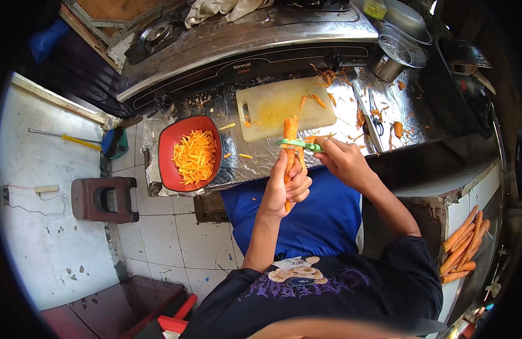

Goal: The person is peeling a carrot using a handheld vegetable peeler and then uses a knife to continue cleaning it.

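Note:
My left hand (288, 186) is wrapped around the lower part of a carrot (291, 127), which points up and away from me. My right hand (343, 159) grips the handle of a green peeler (294, 145), whose head lies across the carrot just above my left fingers. A strip of peel hangs beside the carrot under the peeler. Beyond the carrot lies a white cutting board (278, 110), stained orange, with a few carrot scraps on it. To the left a red square bowl (165, 156) holds carrot cut into thin sticks (195, 156).
A knife (367, 118) and scissors (377, 125) lie right of the board among peelings, near a carrot piece (398, 129). Several whole carrots (464, 245) are heaped at far right. A gas stove (244, 38) stands behind, a pot (388, 65) at back right, a plastic stool (104, 199) at left.

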Action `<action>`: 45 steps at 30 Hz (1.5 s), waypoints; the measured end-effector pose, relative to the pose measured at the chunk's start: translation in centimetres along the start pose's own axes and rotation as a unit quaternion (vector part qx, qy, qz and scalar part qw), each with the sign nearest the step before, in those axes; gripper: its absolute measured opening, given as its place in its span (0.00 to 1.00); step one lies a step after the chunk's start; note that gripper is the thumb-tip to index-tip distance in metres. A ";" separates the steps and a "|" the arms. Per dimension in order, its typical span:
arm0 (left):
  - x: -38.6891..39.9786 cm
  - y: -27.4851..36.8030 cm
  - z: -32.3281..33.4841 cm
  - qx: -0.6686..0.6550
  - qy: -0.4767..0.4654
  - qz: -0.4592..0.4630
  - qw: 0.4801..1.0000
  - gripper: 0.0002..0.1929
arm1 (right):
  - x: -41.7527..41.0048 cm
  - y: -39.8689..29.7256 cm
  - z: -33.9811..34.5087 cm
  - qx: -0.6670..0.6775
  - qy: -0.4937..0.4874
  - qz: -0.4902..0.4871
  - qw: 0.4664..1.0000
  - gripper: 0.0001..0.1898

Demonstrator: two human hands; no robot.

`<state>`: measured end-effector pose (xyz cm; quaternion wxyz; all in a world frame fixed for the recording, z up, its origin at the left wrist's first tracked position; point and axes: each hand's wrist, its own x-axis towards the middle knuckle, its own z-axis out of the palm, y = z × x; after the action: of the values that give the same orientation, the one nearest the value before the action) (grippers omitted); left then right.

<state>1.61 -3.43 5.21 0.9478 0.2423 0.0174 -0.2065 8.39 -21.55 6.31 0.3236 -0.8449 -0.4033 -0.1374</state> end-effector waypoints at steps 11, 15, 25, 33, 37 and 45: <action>-0.8 -0.1 -1.1 0.045 -0.013 0.030 0.998 0.23 | 1.6 4.2 0.3 -0.014 0.072 0.184 0.980 0.09; -0.4 0.0 -0.8 0.095 0.010 0.084 0.992 0.24 | -0.1 0.8 -1.0 0.089 0.036 0.192 0.977 0.07; -0.3 0.6 0.2 0.227 0.050 0.120 0.965 0.26 | -0.5 -0.8 -0.3 -0.033 -0.021 0.008 0.999 0.14; -0.9 -0.2 -0.1 0.270 -0.005 0.131 0.954 0.27 | 2.1 2.7 2.1 -0.176 -0.028 0.097 0.979 0.10; -1.7 -0.4 1.9 0.235 -0.006 0.130 0.963 0.27 | 2.9 5.0 2.6 -0.096 0.034 0.218 0.971 0.11; 0.1 0.8 0.2 0.260 0.046 0.149 0.953 0.25 | -0.1 -0.4 -1.1 0.071 0.053 0.168 0.982 0.10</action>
<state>1.99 -2.95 5.73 0.8701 0.4895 -0.0294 -0.0492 8.07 -22.18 7.24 0.4224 -0.8668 -0.2467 -0.0967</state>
